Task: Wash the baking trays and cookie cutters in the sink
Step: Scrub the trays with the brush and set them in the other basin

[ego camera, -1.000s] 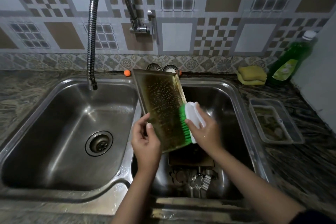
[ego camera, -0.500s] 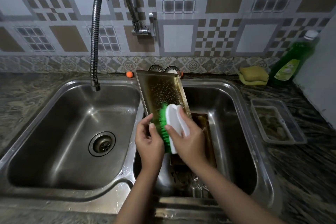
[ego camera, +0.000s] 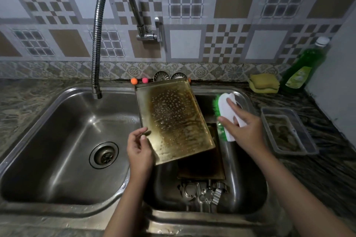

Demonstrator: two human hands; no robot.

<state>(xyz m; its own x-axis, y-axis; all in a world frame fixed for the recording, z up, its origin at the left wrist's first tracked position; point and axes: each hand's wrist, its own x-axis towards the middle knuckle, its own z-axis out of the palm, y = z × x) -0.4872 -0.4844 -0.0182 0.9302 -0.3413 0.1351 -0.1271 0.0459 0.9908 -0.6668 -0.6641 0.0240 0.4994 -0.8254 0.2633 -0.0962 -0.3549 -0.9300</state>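
Observation:
A brown-stained baking tray [ego camera: 173, 119] flecked with suds leans tilted over the divider of the double sink. My left hand [ego camera: 139, 150] grips its lower left edge. My right hand [ego camera: 244, 129] holds a white scrub brush [ego camera: 229, 113] with green bristles, lifted off the tray to its right, above the right basin [ego camera: 248, 188]. A second dark tray [ego camera: 202, 167] lies in the right basin under the first. Several metal cookie cutters [ego camera: 204, 192] sit at the basin's near end.
The flexible tap [ego camera: 96, 48] hangs over the left basin [ego camera: 57, 150], with no water running. On the right counter stand a clear plastic container [ego camera: 287, 131], yellow sponges [ego camera: 264, 82] and a green soap bottle [ego camera: 304, 65]. Two sink strainers [ego camera: 169, 76] and small coloured balls sit behind the tray.
My right hand has pulled the brush off the tray's face and moved it right and away. The tray now shows its whole sudsy surface; my left hand keeps its hold.

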